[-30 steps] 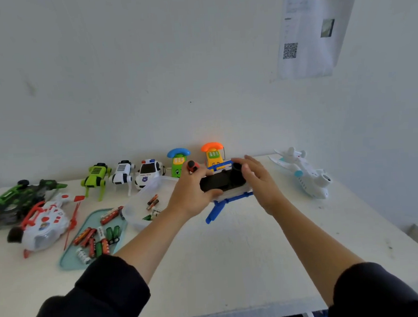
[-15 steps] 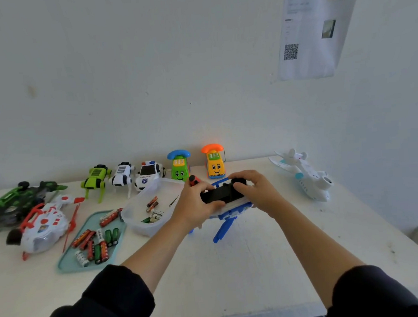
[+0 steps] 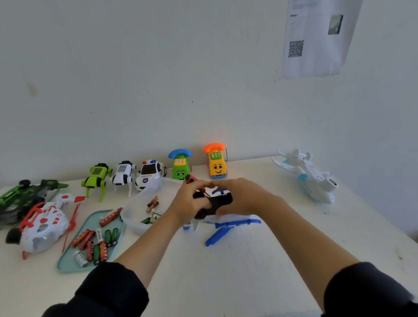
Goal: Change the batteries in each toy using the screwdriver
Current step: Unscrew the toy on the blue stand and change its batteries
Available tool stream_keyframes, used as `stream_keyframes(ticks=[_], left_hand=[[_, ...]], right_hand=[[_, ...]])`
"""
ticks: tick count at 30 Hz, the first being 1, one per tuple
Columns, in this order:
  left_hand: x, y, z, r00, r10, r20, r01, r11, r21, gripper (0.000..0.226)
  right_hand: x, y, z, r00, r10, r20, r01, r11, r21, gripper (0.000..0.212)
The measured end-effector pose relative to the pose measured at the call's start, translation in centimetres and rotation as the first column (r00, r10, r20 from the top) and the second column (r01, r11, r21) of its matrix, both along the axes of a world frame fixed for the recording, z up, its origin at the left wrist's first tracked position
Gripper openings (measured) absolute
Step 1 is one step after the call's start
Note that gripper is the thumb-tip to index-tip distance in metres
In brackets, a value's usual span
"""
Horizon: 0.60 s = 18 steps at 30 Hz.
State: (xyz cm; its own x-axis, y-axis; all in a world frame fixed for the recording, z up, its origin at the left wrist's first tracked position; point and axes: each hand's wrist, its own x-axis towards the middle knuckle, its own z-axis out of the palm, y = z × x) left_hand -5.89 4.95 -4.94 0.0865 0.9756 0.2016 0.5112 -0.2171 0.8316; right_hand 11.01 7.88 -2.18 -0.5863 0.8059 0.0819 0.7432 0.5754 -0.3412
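Both my hands hold a white toy helicopter with a black underside (image 3: pixel 220 199) and blue rotor blades (image 3: pixel 228 227), upside down, low over the middle of the table. My left hand (image 3: pixel 185 205) grips its left end and also holds the screwdriver, whose red handle end (image 3: pixel 190 178) pokes up above the knuckles. The thin shaft slants down toward the black underside. My right hand (image 3: pixel 246 197) curls round the toy's right end. The blue blades touch the tabletop.
A clear tub (image 3: pixel 132 215) with a few batteries stands left of my hands, next to a teal tray (image 3: pixel 69 266) with several batteries. Toy dogs, a police car (image 3: pixel 149 176) and two phone cars line the wall. A white plane (image 3: pixel 309 176) lies right and a red-white helicopter (image 3: pixel 42 227) left.
My hands and the toy came down and nearer to me, from in front of the phone cars to the table. The blue blades now touch the tabletop.
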Motion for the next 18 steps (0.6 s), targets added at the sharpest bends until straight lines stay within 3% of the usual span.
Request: stream_keyframes(ticks=[3,6,8,12,15,18], left_hand=[[-1.3,0.6,1.1,0.940,0.250,0.231,-0.284,0.950,0.127,0.030],[-3.0,0.7,2.9,0.864,0.348,0.363,-0.465,0.828,0.313,0.058],[-3.5,0.4,3.9,0.836,0.358,0.415,-0.527,0.736,0.426,0.078],[-2.8,0.3,3.8,0.811,0.378,0.447,-0.579,0.626,0.522,0.077],[-1.8,0.3,2.9,0.838,0.387,0.385,-0.545,0.634,0.548,0.056],[-0.6,0.4,2.6,0.840,0.383,0.384,-0.541,0.644,0.541,0.051]], right_hand=[[-1.0,0.3,-0.5,0.993,-0.036,0.109,0.020,0.990,0.138,0.058],[-1.4,0.3,-1.3,0.996,-0.065,0.059,0.054,0.985,0.164,0.040],[-1.6,0.6,-1.3,0.998,-0.067,-0.003,0.067,0.995,0.076,0.036],[-1.1,1.6,-0.4,0.994,-0.108,-0.034,0.104,0.989,-0.102,0.034],[-0.6,2.1,-0.3,0.991,-0.111,-0.079,0.094,0.978,-0.187,0.034],[-0.5,2.2,-0.1,0.990,-0.097,-0.098,0.069,0.965,-0.253,0.034]])
